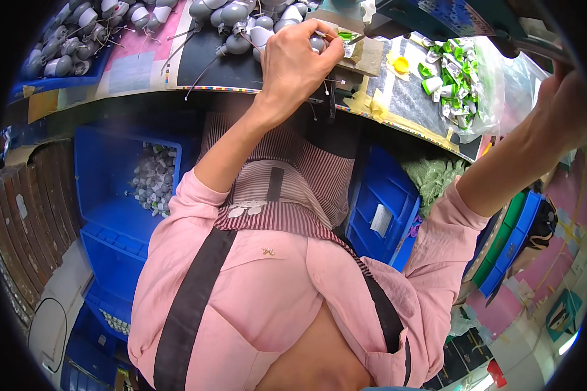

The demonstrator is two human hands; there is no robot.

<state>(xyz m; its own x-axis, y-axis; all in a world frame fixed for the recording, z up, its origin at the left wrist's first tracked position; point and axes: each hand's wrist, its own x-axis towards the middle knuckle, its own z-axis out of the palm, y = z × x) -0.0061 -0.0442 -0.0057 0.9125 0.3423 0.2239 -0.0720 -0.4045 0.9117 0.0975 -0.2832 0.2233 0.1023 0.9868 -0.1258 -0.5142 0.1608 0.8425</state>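
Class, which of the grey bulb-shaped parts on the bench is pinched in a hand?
The grey part pinched by the left hand; the other grey parts lie loose.

clear plastic bag (pixel 496 85) w/ green-white caps, bench right | white label (pixel 380 220), blue bin

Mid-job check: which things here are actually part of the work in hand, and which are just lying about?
In use:
- left hand, pinching a small grey part
- right hand, up on the machine lever
- pile of grey wired parts beside the left hand

Lying about:
- bag of green and white pieces
- yellow cap
- blue bin of grey parts below the bench
- blue crate
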